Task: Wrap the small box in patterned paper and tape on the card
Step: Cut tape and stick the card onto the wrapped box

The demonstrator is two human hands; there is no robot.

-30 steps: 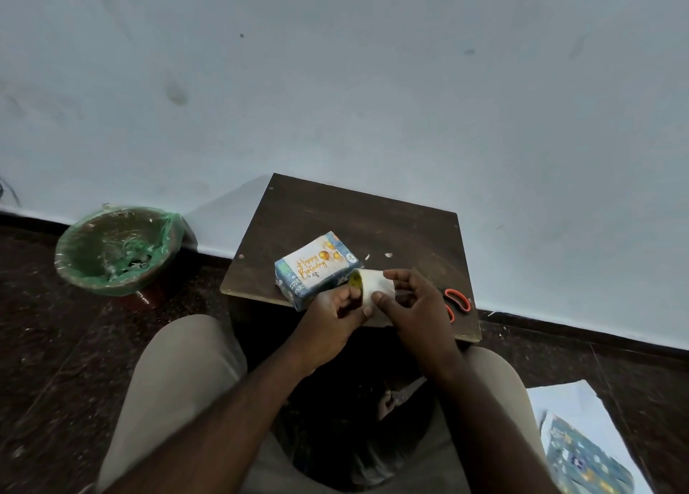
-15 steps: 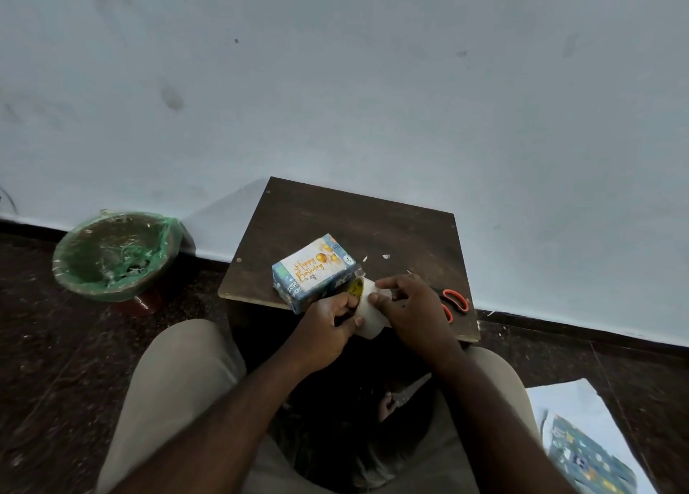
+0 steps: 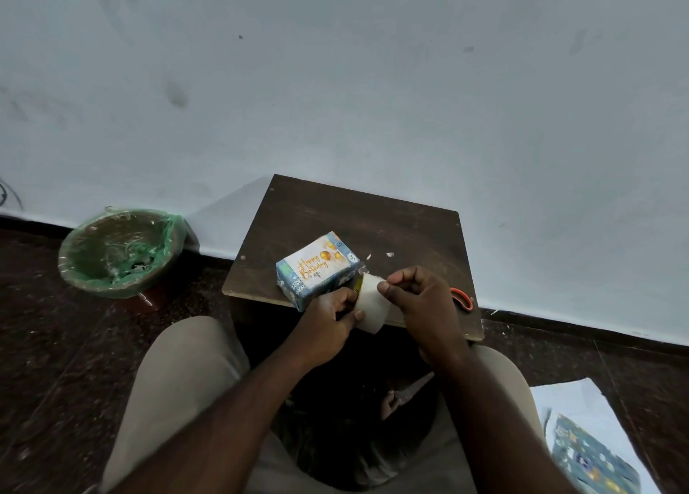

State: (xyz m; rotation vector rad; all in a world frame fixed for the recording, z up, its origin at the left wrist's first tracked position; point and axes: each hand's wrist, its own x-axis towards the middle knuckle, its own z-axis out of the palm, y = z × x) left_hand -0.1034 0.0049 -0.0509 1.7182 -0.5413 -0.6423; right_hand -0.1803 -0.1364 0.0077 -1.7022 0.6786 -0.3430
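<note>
In the head view, a small dark wooden table [image 3: 373,217] stands against a pale wall, just below the middle of the frame. The wrapped box [image 3: 337,279] lies at the table's near left part, covered in blue patterned paper, with the "Happy Birthday" card [image 3: 316,265] lying flat on its top face. Just to the right of the box, at the table's near edge, both hands meet on a whitish tape roll [image 3: 371,305].

The left hand [image 3: 328,324] grips the roll from the left, its fingers curled around it and the thumb laid along its lower side. The right hand [image 3: 421,301] has thumb and forefinger pinched together at the roll's upper rim, the other fingers curled. It may be holding the loose tape end, though that is too small to tell.

An orange scissor handle [image 3: 463,299] shows past the right hand, on the table's right side. At centre left a bin with a green liner [image 3: 119,251] sits on the dark floor. In the lower right corner a sheet of patterned paper [image 3: 589,460] lies on white paper [image 3: 570,396]. Beige trouser legs [image 3: 186,374] fill the bottom.
</note>
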